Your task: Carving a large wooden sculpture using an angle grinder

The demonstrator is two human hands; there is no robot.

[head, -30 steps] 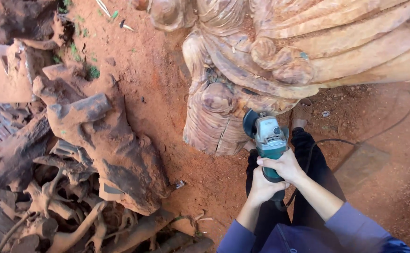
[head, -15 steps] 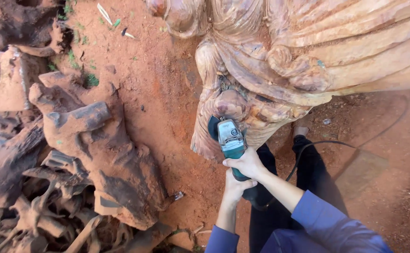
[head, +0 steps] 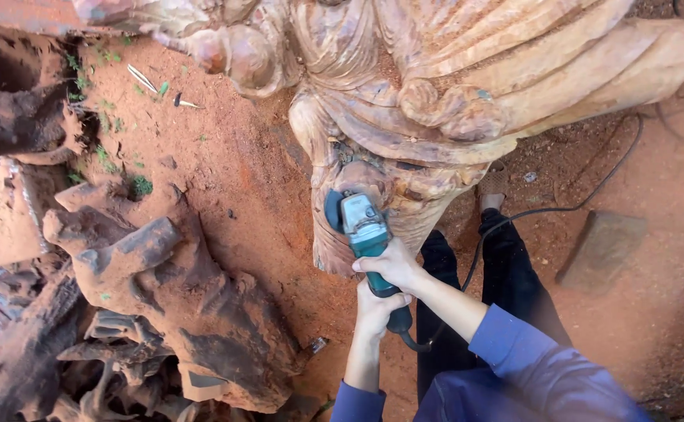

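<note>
Grinder: you hold a teal angle grinder [head: 364,227] in both hands, its disc end set against the lower front of the carved wood, its body running back toward you.
Right hand: your right hand [head: 390,266] wraps over the grinder's body just behind the head, fingers [head: 369,264] curled tight around the casing.
Left hand: your left hand [head: 377,309] grips the rear handle below the right hand, fingers pressed closed around it; the two hands nearly touch.
Carving: a large pale wood sculpture [head: 467,86] with flowing folds fills the top of the view and narrows to a base that stands on the ground, where the grinder meets it.
Cord: a black cable [head: 561,207] runs from the grinder's tail, past your dark trousers, and curves off to the right across the soil.
Ground: red earth [head: 225,180], with a flat stone [head: 601,248] to the right.
Left side: a heap of soil-caked tree roots [head: 162,289] lies well apart from the carving.
</note>
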